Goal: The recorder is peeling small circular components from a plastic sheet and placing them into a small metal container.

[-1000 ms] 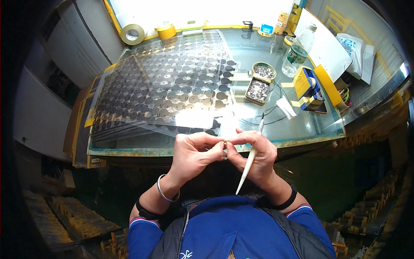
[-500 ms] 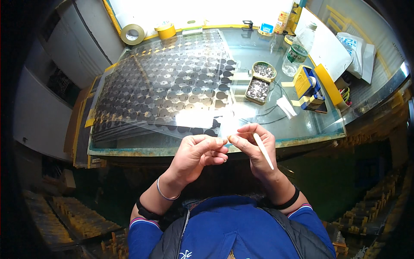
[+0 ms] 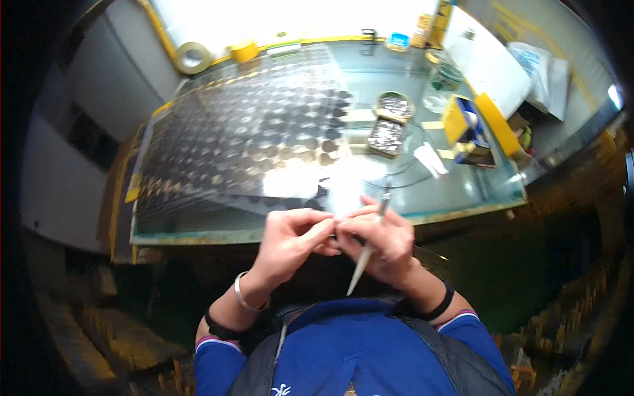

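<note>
Just off the table's front edge, my two hands meet with fingertips together. My left hand (image 3: pixel 285 249) is closed in a pinch of thumb and fingers; what it holds, if anything, is too small to make out. My right hand (image 3: pixel 391 243) is closed too, its fingertips touching the left ones. Across its palm lies a slim pale-handled tool with a metal tip (image 3: pixel 360 269), tip pointing away from me and handle end toward my body. Beyond the hands, clear sheets printed with rows of dark round shapes (image 3: pixel 231 125) lie stacked on the glass-topped table (image 3: pixel 456 195).
Right of the sheets stands an open tin (image 3: pixel 386 137) of small dark and light bits. Nearby are a folded white paper (image 3: pixel 430 160), a blue-and-yellow tape dispenser (image 3: pixel 467 132) and a clear bottle (image 3: pixel 446 76). Tape rolls (image 3: pixel 193 58) sit at the back left.
The tool in my right hand has swung round, its metal tip now showing beyond the fingers. Both hands have shifted slightly left, and the whole view has moved and blurred.
</note>
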